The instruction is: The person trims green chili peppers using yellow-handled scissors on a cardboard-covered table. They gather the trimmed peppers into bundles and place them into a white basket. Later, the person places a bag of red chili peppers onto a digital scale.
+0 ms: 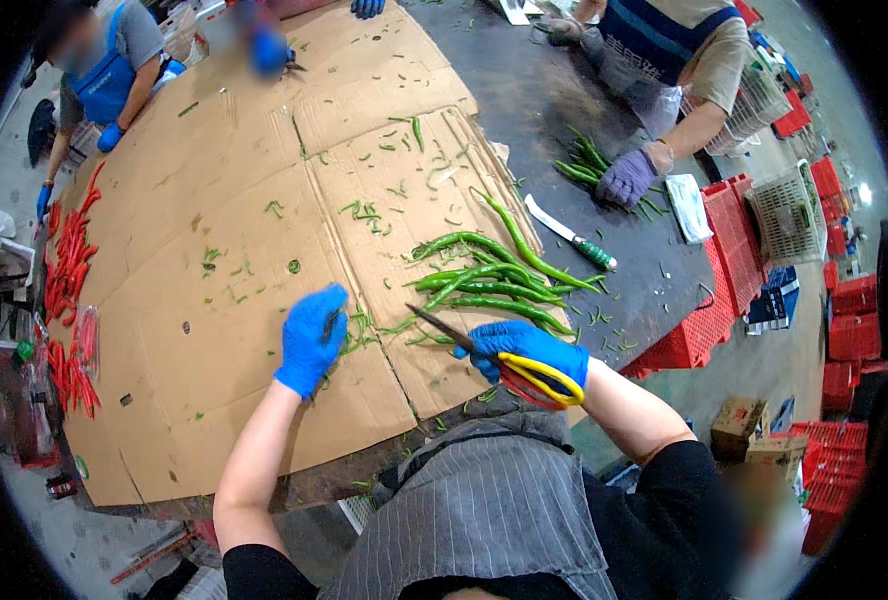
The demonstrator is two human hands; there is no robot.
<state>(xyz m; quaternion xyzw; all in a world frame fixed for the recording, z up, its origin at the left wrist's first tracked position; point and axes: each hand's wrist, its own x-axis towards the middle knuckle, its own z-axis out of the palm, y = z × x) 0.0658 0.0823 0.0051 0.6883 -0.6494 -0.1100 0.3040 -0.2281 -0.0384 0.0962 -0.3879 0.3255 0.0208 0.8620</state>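
My right hand [522, 349], in a blue glove, grips scissors [541, 379] with yellow and red handles. Their dark blades point up and left, over the near end of a heap of long green chili peppers [489, 281]. To the left, my left hand [312, 341], also blue-gloved, is curled above the cardboard [226, 382]. Whether anything is inside its fingers cannot be made out. Cut green stems [360, 335] lie against its right side. A knife [575, 236] with a green handle rests beyond the peppers, at the cardboard's edge.
Red chili peppers [68, 262] line the table's left edge. At upper right, a co-worker's purple-gloved hand [627, 178] is on green peppers [585, 159] on the dark tabletop [519, 75]. More co-workers in blue gloves stand along the far side. Red crates [688, 337] stand right of the table.
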